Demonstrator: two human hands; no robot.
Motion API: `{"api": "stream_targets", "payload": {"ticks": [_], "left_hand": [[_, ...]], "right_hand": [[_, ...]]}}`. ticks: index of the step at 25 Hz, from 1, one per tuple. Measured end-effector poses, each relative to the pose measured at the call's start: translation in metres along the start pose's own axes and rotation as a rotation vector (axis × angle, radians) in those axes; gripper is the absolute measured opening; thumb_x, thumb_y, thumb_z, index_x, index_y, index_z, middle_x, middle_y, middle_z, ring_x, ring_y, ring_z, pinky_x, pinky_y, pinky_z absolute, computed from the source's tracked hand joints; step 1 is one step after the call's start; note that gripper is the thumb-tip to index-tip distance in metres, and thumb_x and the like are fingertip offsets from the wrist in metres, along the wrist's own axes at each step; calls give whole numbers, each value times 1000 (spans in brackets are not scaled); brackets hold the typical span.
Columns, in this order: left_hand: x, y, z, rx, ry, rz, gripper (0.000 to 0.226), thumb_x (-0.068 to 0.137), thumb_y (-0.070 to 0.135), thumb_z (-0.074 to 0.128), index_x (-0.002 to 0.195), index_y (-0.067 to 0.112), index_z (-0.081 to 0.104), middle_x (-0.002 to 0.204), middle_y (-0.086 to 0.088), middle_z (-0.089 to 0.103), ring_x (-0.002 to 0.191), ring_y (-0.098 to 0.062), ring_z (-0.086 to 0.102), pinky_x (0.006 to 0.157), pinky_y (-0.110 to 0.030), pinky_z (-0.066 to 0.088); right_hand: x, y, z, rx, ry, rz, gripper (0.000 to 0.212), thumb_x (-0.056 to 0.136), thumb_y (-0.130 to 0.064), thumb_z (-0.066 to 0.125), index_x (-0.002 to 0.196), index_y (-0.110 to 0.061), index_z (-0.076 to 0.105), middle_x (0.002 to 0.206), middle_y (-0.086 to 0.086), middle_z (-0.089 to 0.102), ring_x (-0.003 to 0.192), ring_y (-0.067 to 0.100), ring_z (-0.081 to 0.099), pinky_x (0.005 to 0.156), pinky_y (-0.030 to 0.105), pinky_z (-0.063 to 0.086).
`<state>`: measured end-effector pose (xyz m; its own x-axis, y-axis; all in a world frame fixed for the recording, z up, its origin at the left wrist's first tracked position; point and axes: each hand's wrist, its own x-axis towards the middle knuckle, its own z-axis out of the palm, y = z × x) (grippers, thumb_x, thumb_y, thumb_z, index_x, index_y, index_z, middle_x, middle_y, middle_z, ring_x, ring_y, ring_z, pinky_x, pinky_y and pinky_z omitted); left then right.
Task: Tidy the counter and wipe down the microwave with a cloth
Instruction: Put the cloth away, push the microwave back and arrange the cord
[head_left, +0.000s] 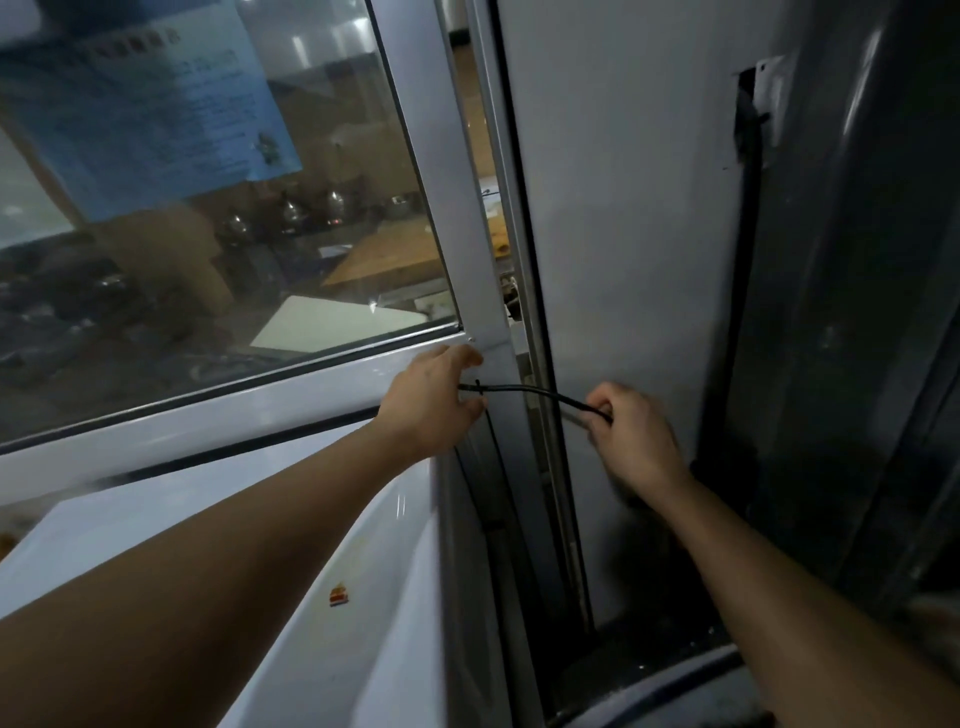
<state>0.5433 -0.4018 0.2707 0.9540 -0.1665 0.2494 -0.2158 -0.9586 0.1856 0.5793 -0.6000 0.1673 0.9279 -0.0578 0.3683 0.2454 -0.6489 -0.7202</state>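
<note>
- Behind the white appliance top (291, 545), likely the microwave though little of it shows, a black cord (524, 388) runs across the window frame (457, 208); no cloth is in view.
- Left hand (434, 400) pinches the cord where a small tie or knot seems to sit; pulling sideways could drag the appliance or scrape its edge.
- Between the hands the cord sags in a short span; a sharp tug might strain it where it drops into the gap (498, 493) below.
- Right hand (631, 441), fingers curled tight around the cord's other end, is blurred, so whether it holds a plug is unclear; haste could let it slip into the dark corner (649, 571).
</note>
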Motion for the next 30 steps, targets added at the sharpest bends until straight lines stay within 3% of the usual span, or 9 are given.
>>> {"api": "stream_targets", "payload": {"ticks": [5,12,14,18,20,23,25,27,30], "left_hand": [[23,22,3,-7,-13,27,42,88,28,61,129,21,50,132,-2,55,123,-22,49,102,-38,41],[28,34,2,-120,12,49,13,87,18,61,97,18,67,97,-3,69,96,-21,62,85,-39,53],[25,32,-2,-124,32,64,8,86,20,63,91,17,68,90,-2,69,91,-20,63,82,-39,53],[17,21,-18,-174,70,84,5,87,21,62,87,17,65,83,0,64,83,-18,62,77,-37,54],[15,13,-28,-250,115,55,6,88,20,61,89,15,65,85,-3,65,83,-19,62,78,-36,53],[14,-2,-42,-377,178,9,9,88,20,62,89,11,66,86,-6,67,83,-20,63,74,-30,50],[12,-11,-48,-438,184,-14,10,88,20,63,90,12,66,86,-4,68,82,-16,62,66,-22,45],[9,-16,-53,-461,191,-8,6,87,18,63,85,13,65,83,-3,67,80,-16,62,62,-18,41],[5,-12,-74,-434,219,68,6,87,14,62,83,19,63,79,2,65,79,-17,62,65,-25,44]], "right_hand": [[9,-34,-28,12,3,-50,3,87,-17,62,89,-15,63,91,3,66,85,19,61,74,34,50],[4,-58,-42,-16,-14,-80,2,88,-17,60,89,-18,62,87,-1,64,83,16,60,75,38,53],[1,-59,-40,-9,-17,-101,4,88,-16,60,88,-20,60,87,-3,63,82,14,60,73,34,53],[-11,-54,-33,36,-98,-71,15,87,-18,62,96,-27,54,82,-13,56,74,0,54,60,13,40],[-18,-43,-30,32,-127,-3,14,88,-20,62,96,-27,53,81,-11,58,74,0,55,59,13,39],[-37,-30,-24,70,-162,139,5,90,-21,59,92,-25,55,85,-7,61,80,8,59,68,23,48],[-48,-32,-21,51,-161,190,15,91,-20,58,79,-26,51,77,-8,58,75,9,56,67,25,45],[-52,-43,-24,56,-103,210,27,92,-16,55,69,-25,46,72,-4,58,69,11,54,62,23,42],[-48,-76,-49,121,47,168,31,92,-7,51,66,-23,46,71,3,62,68,16,57,60,18,42]]}}
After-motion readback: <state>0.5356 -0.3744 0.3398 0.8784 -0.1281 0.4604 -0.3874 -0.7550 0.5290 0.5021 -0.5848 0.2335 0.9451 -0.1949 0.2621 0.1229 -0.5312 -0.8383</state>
